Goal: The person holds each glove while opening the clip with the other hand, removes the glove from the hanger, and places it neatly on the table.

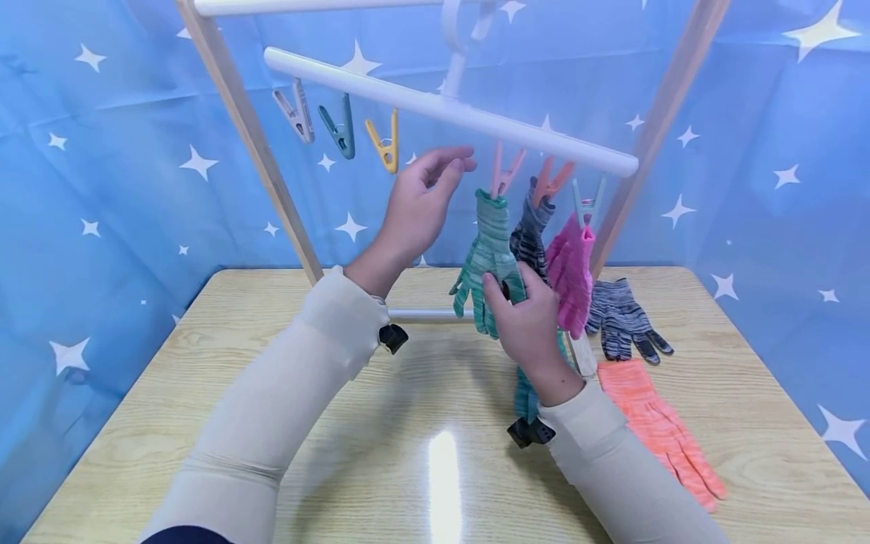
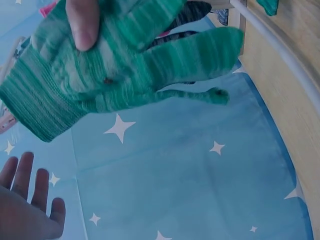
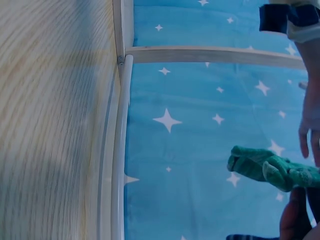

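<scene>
A green striped knit glove (image 1: 494, 234) hangs fingers-down, its cuff at a pink clothespin (image 1: 501, 177) on the white hanger (image 1: 435, 106). My right hand (image 1: 533, 329) pinches the glove's right side, thumb in front; that thumb (image 2: 84, 25) shows against the fabric in the left wrist view. Raised left of the clothespin, my left hand (image 1: 424, 200) has loosely bent fingers with nothing in them. The left wrist view shows its fingers spread apart, below the glove's cuff. Beside the green glove hang a dark grey glove (image 1: 529, 234) from an orange clothespin (image 1: 552, 181) and a pink glove (image 1: 574, 272) from a light teal clothespin (image 1: 588, 200).
Grey, green and yellow clothespins (image 1: 384, 142) hang unloaded on the hanger's higher left side. On the wooden table (image 1: 272, 423) lie a grey glove (image 1: 621, 317), an orange glove (image 1: 655, 423) and a teal knit piece (image 1: 525, 397) partly behind my right wrist. Wooden posts (image 1: 251, 136) flank the hanger.
</scene>
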The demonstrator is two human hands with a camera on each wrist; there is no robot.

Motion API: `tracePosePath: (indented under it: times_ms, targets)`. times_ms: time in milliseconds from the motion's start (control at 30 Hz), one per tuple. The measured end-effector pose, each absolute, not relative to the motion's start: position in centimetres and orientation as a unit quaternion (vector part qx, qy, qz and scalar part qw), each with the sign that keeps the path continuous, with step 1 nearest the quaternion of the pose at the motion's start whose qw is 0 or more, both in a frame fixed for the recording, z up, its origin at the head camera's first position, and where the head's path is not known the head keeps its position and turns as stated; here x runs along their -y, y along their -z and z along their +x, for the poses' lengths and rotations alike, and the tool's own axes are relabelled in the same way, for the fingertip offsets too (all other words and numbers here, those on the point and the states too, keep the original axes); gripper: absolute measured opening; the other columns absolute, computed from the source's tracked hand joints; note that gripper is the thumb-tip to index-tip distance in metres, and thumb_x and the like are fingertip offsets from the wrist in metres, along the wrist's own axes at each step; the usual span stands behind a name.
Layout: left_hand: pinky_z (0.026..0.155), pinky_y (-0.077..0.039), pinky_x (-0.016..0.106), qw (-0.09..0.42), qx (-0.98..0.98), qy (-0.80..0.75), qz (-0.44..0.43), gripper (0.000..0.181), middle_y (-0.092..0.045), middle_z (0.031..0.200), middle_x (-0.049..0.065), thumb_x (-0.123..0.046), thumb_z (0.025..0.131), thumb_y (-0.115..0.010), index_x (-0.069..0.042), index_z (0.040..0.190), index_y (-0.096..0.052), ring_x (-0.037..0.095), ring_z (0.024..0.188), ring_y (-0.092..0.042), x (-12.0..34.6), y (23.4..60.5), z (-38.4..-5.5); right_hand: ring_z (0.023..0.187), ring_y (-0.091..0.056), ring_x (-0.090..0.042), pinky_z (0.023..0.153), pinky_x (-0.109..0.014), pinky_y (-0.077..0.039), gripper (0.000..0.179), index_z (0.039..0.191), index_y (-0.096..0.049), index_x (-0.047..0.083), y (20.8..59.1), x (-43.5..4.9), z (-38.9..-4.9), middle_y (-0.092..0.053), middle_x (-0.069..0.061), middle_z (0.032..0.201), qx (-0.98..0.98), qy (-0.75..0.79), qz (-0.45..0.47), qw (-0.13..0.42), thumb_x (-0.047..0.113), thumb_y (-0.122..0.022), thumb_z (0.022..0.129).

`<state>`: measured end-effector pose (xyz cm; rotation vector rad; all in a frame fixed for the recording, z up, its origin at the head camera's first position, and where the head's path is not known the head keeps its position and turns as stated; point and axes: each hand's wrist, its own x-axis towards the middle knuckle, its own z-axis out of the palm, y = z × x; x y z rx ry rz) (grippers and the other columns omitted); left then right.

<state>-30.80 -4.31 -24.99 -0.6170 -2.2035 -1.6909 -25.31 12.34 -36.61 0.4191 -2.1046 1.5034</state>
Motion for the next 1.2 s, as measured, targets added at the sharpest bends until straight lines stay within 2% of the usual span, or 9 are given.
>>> tracePosePath:
  times_ms: [267,467,600,700,967,1200]
  targets:
    - [0.117,-0.035,0.036,0.07,0.778,0.57,-0.254,0.039,-0.063,0.137,-0.001,-0.031,0.109,-0.038,-0.018,0.14,-0.058,0.009,0.128,-0.056,3.8,23.9,-31.9,0.051,-0.044,-0.016,0.051,-0.025,-0.039,0.02,0.094,-0.064,0.006,36.7,-12.2,-25.3,-0.044,-0.005,0.06,0.775,-0.553,0.157,0.264,0.025,-0.064,0.098]
    - [0.119,-0.032,0.038,0.021,0.783,0.567,-0.255,0.039,-0.064,0.134,-0.006,-0.032,0.11,-0.034,-0.024,0.14,-0.058,0.007,0.129,-0.054,3.1,23.2,-32.3,0.052,-0.045,-0.015,0.051,-0.025,-0.039,0.019,0.1,-0.066,0.006,36.8,-12.2,-25.3,-0.045,-0.005,0.06,0.773,-0.555,0.16,0.262,0.024,-0.065,0.098]
    - [0.119,-0.032,0.033,0.002,0.772,0.579,-0.263,0.041,-0.069,0.127,-0.004,-0.031,0.11,-0.031,-0.022,0.142,-0.056,0.007,0.131,-0.053,2.8,22.8,-32.5,0.054,-0.045,-0.016,0.052,-0.025,-0.039,0.019,0.1,-0.066,0.006,36.7,-12.2,-25.3,-0.045,-0.005,0.061,0.773,-0.558,0.156,0.26,0.024,-0.065,0.098]
    - [0.118,-0.032,0.032,-0.012,0.756,0.591,-0.28,0.043,-0.069,0.128,0.001,-0.029,0.111,-0.028,-0.017,0.142,-0.054,0.01,0.133,-0.052,2.6,22.7,-32.7,0.054,-0.045,-0.016,0.052,-0.025,-0.039,0.018,0.099,-0.066,0.006,36.7,-12.2,-25.3,-0.045,-0.005,0.062,0.772,-0.559,0.154,0.261,0.024,-0.065,0.098]
    - [0.122,-0.027,0.035,-0.034,0.735,0.612,-0.291,0.045,-0.069,0.129,0.008,-0.028,0.11,-0.027,-0.013,0.145,-0.051,0.013,0.138,-0.049,2.4,22.7,-32.9,0.051,-0.041,-0.015,0.052,-0.025,-0.038,0.018,0.096,-0.066,0.005,36.6,-12.2,-25.3,-0.043,-0.003,0.061,0.773,-0.558,0.153,0.261,0.023,-0.065,0.098]
    - [0.115,-0.035,0.033,-0.037,0.718,0.619,-0.314,0.044,-0.069,0.125,0.014,-0.025,0.111,-0.027,-0.009,0.143,-0.053,0.016,0.124,-0.061,2.2,23.0,-33.1,0.047,-0.039,-0.016,0.049,-0.026,-0.037,0.019,0.095,-0.064,0.006,36.7,-12.0,-25.2,-0.04,-0.004,0.058,0.775,-0.56,0.152,0.251,0.024,-0.064,0.098]
